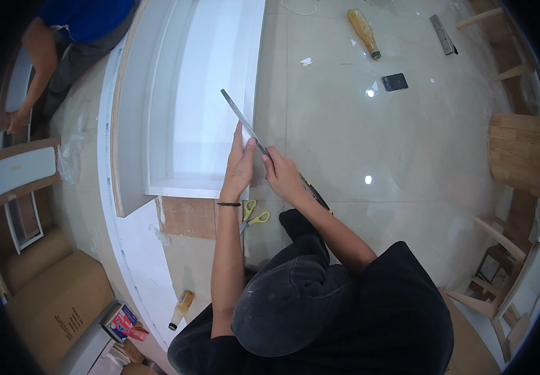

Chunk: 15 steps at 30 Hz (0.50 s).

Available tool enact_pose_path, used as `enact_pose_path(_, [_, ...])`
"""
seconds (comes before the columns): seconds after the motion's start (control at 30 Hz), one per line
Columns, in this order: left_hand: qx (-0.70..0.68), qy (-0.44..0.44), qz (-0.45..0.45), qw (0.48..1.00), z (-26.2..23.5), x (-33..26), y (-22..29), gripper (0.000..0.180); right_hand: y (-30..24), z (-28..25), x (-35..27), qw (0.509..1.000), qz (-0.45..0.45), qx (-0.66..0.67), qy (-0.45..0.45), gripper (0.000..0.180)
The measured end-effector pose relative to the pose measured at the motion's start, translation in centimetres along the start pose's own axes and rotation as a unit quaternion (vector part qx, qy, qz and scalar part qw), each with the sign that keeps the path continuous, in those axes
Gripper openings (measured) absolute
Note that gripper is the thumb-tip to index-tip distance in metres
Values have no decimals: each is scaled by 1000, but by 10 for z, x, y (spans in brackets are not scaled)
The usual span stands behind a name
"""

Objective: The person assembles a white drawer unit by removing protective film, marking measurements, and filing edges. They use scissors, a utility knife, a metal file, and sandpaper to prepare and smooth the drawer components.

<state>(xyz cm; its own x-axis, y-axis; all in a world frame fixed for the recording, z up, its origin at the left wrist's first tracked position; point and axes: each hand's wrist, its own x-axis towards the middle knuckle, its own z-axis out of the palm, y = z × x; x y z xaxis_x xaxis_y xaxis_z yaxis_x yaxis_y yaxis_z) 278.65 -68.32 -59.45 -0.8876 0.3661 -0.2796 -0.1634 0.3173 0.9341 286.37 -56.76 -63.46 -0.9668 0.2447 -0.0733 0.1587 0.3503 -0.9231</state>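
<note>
A long flat metal file (243, 119) is lying at a slant across the right edge of a white cabinet panel (210, 94), its tip pointing toward eleven o'clock and its dark handle (315, 195) trailing toward five o'clock. The right hand (282, 177) is wrapping closed around the tool just above the handle, while the left hand (238, 167) is lying flat with fingers extended together, pressing against the panel's edge just beside the blade. Judging from this, the step in hand is filing the panel's edge, and the next move is calling for a steady stroke along that edge with the left hand bracing the work. At six o'clock from the hands, yellow-handled scissors (252, 215) are resting on the floor beside a bare plywood patch (188, 217). Farther out at one o'clock, an amber bottle (363, 32) and a small dark square pad (395, 82) are lying on the glossy floor, well apart from the hands. At seven o'clock a second small bottle (182, 309) is lying near a cardboard box (57, 306). At ten o'clock another person in a blue shirt (85, 19) is reaching down to a separate panel.
</note>
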Motion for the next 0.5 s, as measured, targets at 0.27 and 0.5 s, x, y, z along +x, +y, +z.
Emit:
enact_pose_path(0.27, [-199,-27,-1,980,-6,1,-1,68,11,13,78,996,40,70,36,31])
enact_pose_path(0.5, [-134,-52,-57,988,-22,2,6,75,7,22,-35,996,78,36,-19,32])
